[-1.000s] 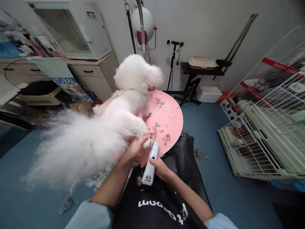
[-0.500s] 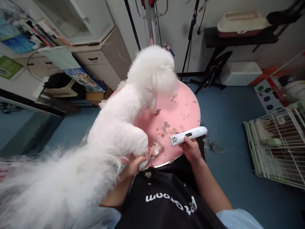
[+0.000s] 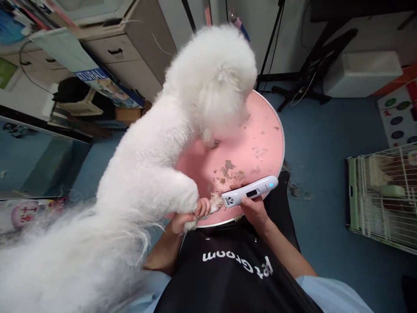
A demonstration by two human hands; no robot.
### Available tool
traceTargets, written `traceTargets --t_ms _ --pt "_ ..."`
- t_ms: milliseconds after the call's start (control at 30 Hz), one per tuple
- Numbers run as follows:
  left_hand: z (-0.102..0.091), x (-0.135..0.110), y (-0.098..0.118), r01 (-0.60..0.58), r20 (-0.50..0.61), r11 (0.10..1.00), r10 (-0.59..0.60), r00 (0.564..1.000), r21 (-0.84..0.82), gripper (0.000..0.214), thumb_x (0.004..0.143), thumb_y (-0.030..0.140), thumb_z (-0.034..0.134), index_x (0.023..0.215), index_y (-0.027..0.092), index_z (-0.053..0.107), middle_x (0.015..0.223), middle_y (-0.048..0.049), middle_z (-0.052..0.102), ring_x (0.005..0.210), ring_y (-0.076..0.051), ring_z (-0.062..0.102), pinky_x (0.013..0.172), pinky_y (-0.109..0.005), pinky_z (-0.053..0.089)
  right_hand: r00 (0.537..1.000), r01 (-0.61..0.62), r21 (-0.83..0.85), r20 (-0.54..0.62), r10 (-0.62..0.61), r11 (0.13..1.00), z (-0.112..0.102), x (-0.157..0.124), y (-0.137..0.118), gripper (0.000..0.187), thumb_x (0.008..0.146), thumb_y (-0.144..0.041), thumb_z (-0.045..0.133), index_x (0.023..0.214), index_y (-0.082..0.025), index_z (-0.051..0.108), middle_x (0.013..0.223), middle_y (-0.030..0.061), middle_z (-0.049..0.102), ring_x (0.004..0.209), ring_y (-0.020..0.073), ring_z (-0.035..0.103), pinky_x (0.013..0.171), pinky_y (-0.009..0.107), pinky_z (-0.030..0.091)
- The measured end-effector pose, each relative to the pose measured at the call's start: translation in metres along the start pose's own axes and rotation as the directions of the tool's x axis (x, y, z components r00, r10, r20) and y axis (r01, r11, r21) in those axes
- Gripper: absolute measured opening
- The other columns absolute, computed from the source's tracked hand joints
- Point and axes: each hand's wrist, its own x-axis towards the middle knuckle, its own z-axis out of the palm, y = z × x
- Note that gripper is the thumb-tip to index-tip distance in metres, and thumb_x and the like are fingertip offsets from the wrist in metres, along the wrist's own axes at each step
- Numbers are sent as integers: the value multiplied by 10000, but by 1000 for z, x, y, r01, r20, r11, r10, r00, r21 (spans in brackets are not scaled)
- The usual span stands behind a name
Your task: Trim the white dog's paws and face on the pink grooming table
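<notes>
A fluffy white dog [image 3: 143, 156] stands on a round pink grooming table [image 3: 267, 134], its head turned toward the right. My left hand [image 3: 192, 215] is wrapped round one of the dog's legs, just above the paw [image 3: 215, 203]. In my right hand [image 3: 256, 211] is a white hair clipper [image 3: 250, 192] with a small blue light lit on its body. The clipper's blade end points left and is close to the paw; whether they touch I cannot tell. Tufts of cut hair [image 3: 230, 165] lie on the table.
A wire cage [image 3: 387, 191] stands on the blue floor at the right. Behind the table are a black stand base [image 3: 301, 93] and a white bin [image 3: 363, 74]. Drawers [image 3: 114, 51] and a pet-food bag [image 3: 100, 80] are at the back left. My black apron [image 3: 228, 282] meets the table edge.
The clipper has moved left, closer to the paw. The dog's head appears larger and higher in view. My left hand still grips the leg, and the camera has shifted.
</notes>
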Motion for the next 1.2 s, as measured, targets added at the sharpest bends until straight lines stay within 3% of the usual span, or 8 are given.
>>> traceTargets --t_ms 267,467,667,833,867,1000,1067,1200 --pt "7 3 10 72 50 996 -75 996 60 403 639 496 673 536 215 402 481 -4 334 600 -184 382 623 -342 314 977 -66 -87 199 83 994 1 8 -13 544 580 -406 836 993 -232 528 924 61 737 866 288 706 778 455 560" --pt "0 -5 5 75 115 996 -81 990 54 380 657 501 658 557 220 423 504 -8 354 608 -188 388 625 -343 310 986 -12 -137 162 34 991 11 19 -17 543 559 -409 846 967 -218 543 892 53 745 752 243 705 598 334 549" --pt "-1 -11 9 80 128 995 -86 988 54 367 636 465 678 560 215 422 518 -4 376 630 -187 405 665 -344 335 939 4 -172 340 56 985 27 21 -22 498 594 -377 839 965 -204 555 876 49 742 811 236 710 753 393 560" --pt "-3 -18 6 100 163 994 -107 981 53 328 661 436 670 577 212 446 526 -4 374 625 -181 400 643 -329 313 793 -125 -183 572 208 975 21 30 -24 531 531 -412 854 909 -191 555 852 55 731 794 240 706 744 430 560" --pt "-5 -19 5 101 153 993 -108 982 55 337 645 441 680 570 212 445 520 -3 370 619 -180 395 643 -331 312 793 -142 -167 571 213 976 18 30 -22 541 513 -445 849 887 -193 549 830 50 727 767 240 704 716 428 563" --pt "-9 -21 -1 97 114 993 -104 988 67 355 601 445 703 541 207 446 503 1 372 586 -167 384 645 -338 319 961 -5 -43 275 16 999 12 18 -9 528 517 -473 811 889 -227 528 801 21 716 707 225 695 669 395 562" --pt "-9 -22 -2 93 109 994 -100 989 64 349 598 445 699 537 206 452 494 3 373 572 -163 383 629 -334 315 986 53 -45 163 -45 998 13 5 -2 515 525 -459 799 904 -243 525 839 24 719 753 241 697 707 413 560" --pt "-4 -22 2 85 103 996 -88 991 36 392 576 463 711 508 207 421 476 4 357 556 -159 370 587 -324 293 988 39 -88 154 -25 995 13 -16 8 510 586 -543 718 965 -254 540 909 56 712 838 273 691 754 458 551"
